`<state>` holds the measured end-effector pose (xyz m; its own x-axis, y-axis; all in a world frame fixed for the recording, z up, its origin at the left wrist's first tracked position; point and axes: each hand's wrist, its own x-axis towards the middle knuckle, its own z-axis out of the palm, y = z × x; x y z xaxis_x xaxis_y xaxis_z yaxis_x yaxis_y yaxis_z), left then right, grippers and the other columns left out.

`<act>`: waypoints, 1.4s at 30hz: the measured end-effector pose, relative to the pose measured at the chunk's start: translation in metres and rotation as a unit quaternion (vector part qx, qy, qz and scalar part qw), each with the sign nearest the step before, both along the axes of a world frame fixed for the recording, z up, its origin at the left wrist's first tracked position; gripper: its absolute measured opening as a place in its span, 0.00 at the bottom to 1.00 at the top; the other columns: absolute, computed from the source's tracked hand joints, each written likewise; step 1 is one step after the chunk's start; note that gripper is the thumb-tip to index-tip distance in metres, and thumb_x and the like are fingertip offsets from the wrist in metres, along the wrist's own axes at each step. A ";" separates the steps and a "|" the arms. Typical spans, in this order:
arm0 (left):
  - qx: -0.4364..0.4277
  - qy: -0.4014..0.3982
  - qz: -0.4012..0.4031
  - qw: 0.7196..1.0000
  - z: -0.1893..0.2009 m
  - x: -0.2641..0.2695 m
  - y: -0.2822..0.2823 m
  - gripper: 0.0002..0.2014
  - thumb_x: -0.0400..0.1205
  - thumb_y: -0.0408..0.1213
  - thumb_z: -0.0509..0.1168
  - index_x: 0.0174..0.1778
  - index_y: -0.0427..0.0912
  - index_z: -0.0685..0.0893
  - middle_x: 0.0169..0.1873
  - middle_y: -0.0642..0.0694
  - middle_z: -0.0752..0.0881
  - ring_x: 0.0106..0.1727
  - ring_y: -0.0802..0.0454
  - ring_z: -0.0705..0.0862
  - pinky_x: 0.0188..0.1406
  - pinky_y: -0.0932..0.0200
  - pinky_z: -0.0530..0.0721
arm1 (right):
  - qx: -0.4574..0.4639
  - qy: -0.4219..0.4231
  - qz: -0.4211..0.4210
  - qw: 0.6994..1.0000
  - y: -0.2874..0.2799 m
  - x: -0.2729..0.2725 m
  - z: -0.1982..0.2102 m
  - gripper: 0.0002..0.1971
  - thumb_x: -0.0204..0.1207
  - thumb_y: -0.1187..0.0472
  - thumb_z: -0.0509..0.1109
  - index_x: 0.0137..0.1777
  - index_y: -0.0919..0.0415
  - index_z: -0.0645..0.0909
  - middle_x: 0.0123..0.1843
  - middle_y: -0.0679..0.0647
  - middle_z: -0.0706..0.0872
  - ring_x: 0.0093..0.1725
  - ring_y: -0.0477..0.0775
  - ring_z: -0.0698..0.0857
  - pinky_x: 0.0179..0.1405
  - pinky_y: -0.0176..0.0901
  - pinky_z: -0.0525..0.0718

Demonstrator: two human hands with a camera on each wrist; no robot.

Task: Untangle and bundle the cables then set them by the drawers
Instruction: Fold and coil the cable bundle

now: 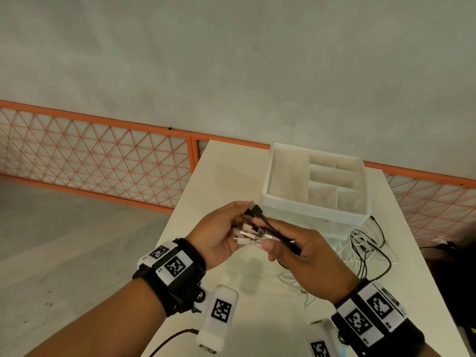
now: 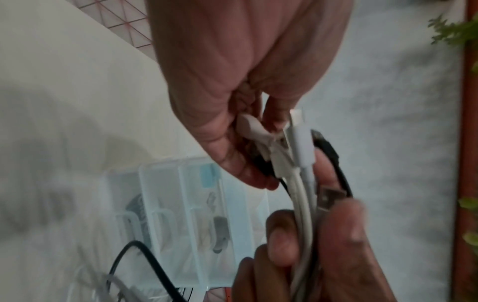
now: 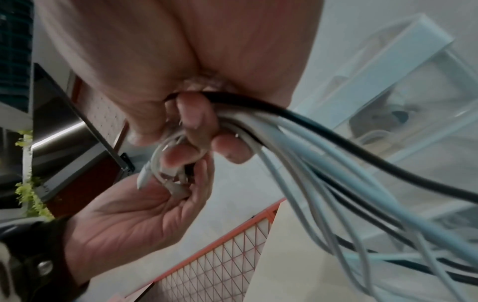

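Observation:
Both hands hold one bunch of white and black cables (image 1: 253,234) above the white table (image 1: 206,176). My left hand (image 1: 238,225) pinches the plug ends (image 2: 278,143), which lie side by side. A little further along, my right hand (image 1: 269,237) grips the cords, thumb on top and fingers (image 3: 196,122) curled round them. From that fist the cords (image 3: 336,163) trail down to a loose tangle (image 1: 368,246) on the table, right of the drawers. The translucent white drawer unit (image 1: 316,210), with an open divided tray on top, stands just behind the hands.
An orange mesh fence (image 1: 98,161) runs behind the table, with grey floor to the left. The table's left edge (image 1: 177,207) lies close to my left hand. A dark object (image 1: 448,248) sits at the table's right edge.

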<state>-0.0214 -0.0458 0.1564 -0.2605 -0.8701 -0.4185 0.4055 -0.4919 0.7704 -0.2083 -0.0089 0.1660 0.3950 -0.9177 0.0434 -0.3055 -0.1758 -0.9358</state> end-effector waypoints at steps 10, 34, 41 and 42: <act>-0.024 -0.012 -0.061 0.998 0.004 0.003 0.006 0.11 0.88 0.40 0.59 0.52 0.34 0.81 0.44 0.32 0.87 0.42 0.38 0.88 0.57 0.33 0.87 | 0.030 -0.064 -0.149 0.986 -0.001 0.010 -0.007 0.11 0.75 0.61 0.80 0.45 0.57 0.78 0.34 0.56 0.93 0.22 0.45 0.75 0.22 0.34 0.72; -0.122 -0.087 -0.043 0.988 -0.014 0.017 0.013 0.23 0.77 0.52 0.68 0.53 0.33 0.81 0.32 0.42 0.81 0.26 0.56 0.77 0.18 0.66 0.71 | -0.002 -0.020 -0.110 0.994 0.002 0.025 -0.020 0.12 0.79 0.65 0.76 0.51 0.44 0.90 0.40 0.43 0.93 0.31 0.40 0.84 0.35 0.34 0.81; -0.154 -0.152 -0.086 0.973 -0.011 0.020 0.009 0.30 0.70 0.55 0.78 0.53 0.34 0.78 0.35 0.38 0.86 0.24 0.54 0.72 0.15 0.67 0.61 | 0.035 -0.040 -0.142 0.988 -0.008 0.025 -0.020 0.03 0.78 0.64 0.76 0.47 0.55 0.87 0.39 0.52 0.93 0.26 0.50 0.82 0.28 0.35 0.80; -0.155 -0.166 -0.085 0.970 -0.010 0.020 0.007 0.29 0.71 0.52 0.79 0.53 0.32 0.78 0.29 0.42 0.83 0.23 0.54 0.70 0.17 0.65 0.60 | 0.039 -0.054 -0.146 0.987 -0.008 0.026 -0.019 0.01 0.78 0.61 0.77 0.47 0.55 0.89 0.39 0.51 0.93 0.26 0.49 0.83 0.28 0.33 0.78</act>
